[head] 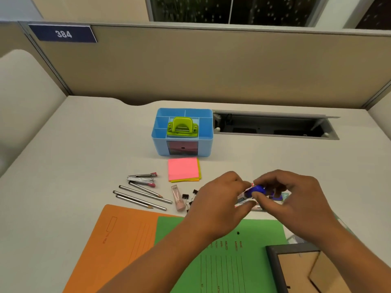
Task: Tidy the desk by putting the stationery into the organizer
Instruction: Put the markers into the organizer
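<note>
The left hand (215,199) pinches the white body of a glue stick (257,189), and the right hand (296,197) curls its fingers round the blue cap, just above a green folder (264,229). The organizer (203,142) stands well behind, holding a punch (182,125). Pencils (139,195), a stapler (141,178) and notes (183,169) lie between.

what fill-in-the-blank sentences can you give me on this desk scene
1. A ____ hole punch sits on top of the blue plastic organizer.
2. The green paper folder partly overlaps the ____ paper folder.
3. The left hand and the right hand both hold a small white tube with a ____ cap.
4. The dark blue sign on the partition reads ____.
Missing words: green, orange, blue, 384.
</note>
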`<act>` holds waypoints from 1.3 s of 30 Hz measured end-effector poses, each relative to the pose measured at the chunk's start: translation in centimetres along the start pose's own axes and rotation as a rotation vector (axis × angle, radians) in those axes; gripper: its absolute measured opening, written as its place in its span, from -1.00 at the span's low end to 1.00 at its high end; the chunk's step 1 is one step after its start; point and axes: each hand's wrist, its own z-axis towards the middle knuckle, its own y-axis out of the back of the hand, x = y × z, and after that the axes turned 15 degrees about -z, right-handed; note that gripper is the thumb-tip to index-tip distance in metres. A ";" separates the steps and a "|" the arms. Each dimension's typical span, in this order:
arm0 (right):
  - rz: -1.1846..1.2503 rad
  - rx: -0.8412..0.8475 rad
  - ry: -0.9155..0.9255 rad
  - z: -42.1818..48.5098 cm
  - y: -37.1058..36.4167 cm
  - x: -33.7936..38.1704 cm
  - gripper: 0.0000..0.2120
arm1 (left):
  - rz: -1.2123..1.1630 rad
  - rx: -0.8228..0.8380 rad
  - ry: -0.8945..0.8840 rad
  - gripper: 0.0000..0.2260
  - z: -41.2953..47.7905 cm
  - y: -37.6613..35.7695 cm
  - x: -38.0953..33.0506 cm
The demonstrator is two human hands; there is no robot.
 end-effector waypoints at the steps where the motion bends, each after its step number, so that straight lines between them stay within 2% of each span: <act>1: 0.023 -0.008 -0.004 0.2 -0.3 0.4 -0.75 | -0.001 -0.011 -0.028 -0.71 0.3 0.4 0.0; 6: 0.110 -0.018 -0.065 0.3 -1.2 0.9 -0.69 | 0.030 -0.006 -0.049 -0.78 0.9 1.8 0.4; 10: 0.179 0.100 -0.146 0.7 -1.7 -0.1 -0.51 | 0.072 -0.087 -0.037 -0.82 2.9 4.0 1.0; 14: 0.038 0.200 -0.262 0.5 -3.3 -3.5 -0.61 | 0.027 -0.297 0.036 -0.83 7.1 7.7 2.0; 17: -0.122 0.291 -0.308 0.0 -4.7 -6.3 -0.66 | 0.065 -0.352 0.066 -0.82 10.1 9.6 3.2; 25: -0.452 0.486 -0.308 -0.9 -6.2 -9.8 -0.67 | 0.321 -0.260 0.181 -0.80 13.5 9.8 6.6; 39: -0.684 0.523 -0.152 -0.4 -6.9 -11.3 -0.68 | 0.431 -0.103 0.370 -0.77 13.4 6.4 10.3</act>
